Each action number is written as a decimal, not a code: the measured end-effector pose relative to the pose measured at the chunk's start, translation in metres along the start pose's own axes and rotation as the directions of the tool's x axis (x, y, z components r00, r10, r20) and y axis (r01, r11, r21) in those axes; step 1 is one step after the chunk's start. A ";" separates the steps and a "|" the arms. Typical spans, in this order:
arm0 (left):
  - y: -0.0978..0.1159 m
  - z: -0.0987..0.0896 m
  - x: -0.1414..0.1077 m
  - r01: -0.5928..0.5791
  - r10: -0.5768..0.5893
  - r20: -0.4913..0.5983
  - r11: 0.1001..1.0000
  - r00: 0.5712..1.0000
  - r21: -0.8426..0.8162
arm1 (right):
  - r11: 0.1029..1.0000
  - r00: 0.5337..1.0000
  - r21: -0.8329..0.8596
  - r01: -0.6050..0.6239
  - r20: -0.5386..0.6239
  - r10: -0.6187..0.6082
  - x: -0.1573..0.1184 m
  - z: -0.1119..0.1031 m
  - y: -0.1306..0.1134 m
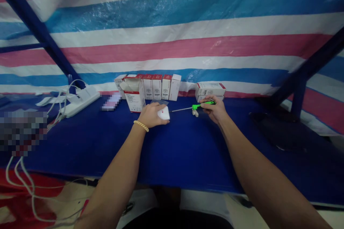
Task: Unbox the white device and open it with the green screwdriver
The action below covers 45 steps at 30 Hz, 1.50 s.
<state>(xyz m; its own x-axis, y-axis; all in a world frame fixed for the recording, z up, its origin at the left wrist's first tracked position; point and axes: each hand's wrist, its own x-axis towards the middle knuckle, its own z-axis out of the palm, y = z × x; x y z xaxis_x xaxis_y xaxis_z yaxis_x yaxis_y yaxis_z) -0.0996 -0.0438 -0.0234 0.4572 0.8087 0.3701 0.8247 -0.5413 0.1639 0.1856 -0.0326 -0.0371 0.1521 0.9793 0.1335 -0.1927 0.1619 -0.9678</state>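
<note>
We hold a white device (163, 113) in our left hand (152, 115), above the middle of the blue counter (182, 150). Our left fingers are partly curled and closed on it, the thumb along its near side, and a red mark shows on its face. A yellow bracelet (141, 125) circles our left wrist.

In our right hand (215, 110) we grip a screwdriver (204, 105) by its green and black handle, our right fingers bent and closed around it. Its thin metal shaft points left at the device, the tip right by the device's side; we cannot tell whether they touch. Just below the handle's front end we see a small pale item (195, 113), too small to make out.

Beyond our left hand an open box (134, 101) stands upright with its flaps raised, in front of a row of upright white and red boxes (157, 87). Beyond our right hand, two boxes (211, 88) lie stacked flat. To the left we see a blurred pink item (111, 101) and, farther left, a white power strip (80, 103) with cables (60, 105). At the far right a dark flat object (279, 132) lies on the counter. Behind everything hangs a striped sheet (172, 50).
</note>
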 end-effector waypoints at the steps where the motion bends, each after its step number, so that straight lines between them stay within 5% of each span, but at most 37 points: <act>1: 0.001 0.000 0.000 0.002 -0.002 0.009 1.000 1.000 0.005 | 0.999 1.000 0.038 -0.004 0.010 0.004 0.000 0.000 -0.001; 4: 0.003 -0.001 0.000 0.012 -0.013 0.030 1.000 0.999 0.024 | 0.997 0.999 0.066 -0.036 0.001 0.036 0.000 0.001 -0.002; 11: -0.001 0.001 0.000 0.022 -0.022 0.027 1.000 0.999 0.014 | 0.939 0.997 -0.343 -0.034 -0.080 0.007 0.004 -0.001 0.004; 19: -0.001 0.000 0.000 0.031 -0.031 0.042 1.000 0.999 0.000 | 0.995 0.995 -0.077 0.061 -0.077 -0.067 0.000 0.003 -0.002; 27: 0.002 0.003 0.000 0.036 -0.038 0.049 0.999 0.998 0.038 | 0.992 0.992 0.119 0.042 0.114 -0.055 -0.002 0.001 -0.006; 33: 0.007 0.002 0.001 0.031 -0.033 0.034 0.998 0.999 0.061 | 0.982 0.984 -0.108 -0.153 -0.112 0.141 0.005 0.002 -0.002; 36: 0.005 0.002 0.001 0.032 -0.033 0.011 0.998 0.999 0.062 | 0.973 0.975 -0.168 -0.161 -0.181 0.130 0.008 0.002 0.003; 41: -0.001 0.002 -0.001 0.053 -0.053 -0.056 0.999 0.997 0.001 | 0.995 0.999 -0.084 -0.049 -0.011 0.048 0.004 -0.001 0.000; 45: 0.000 0.002 0.000 0.052 -0.052 -0.027 0.999 0.998 0.006 | 0.996 0.994 0.027 -0.084 0.069 0.082 0.002 -0.003 -0.009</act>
<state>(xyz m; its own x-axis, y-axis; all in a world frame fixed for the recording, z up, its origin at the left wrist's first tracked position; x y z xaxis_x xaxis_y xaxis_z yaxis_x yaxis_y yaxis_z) -0.0988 -0.0434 -0.0255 0.4050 0.8291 0.3855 0.8492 -0.4973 0.1775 0.1908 -0.0322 -0.0284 0.0687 0.9953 0.0684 -0.2312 0.0825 -0.9694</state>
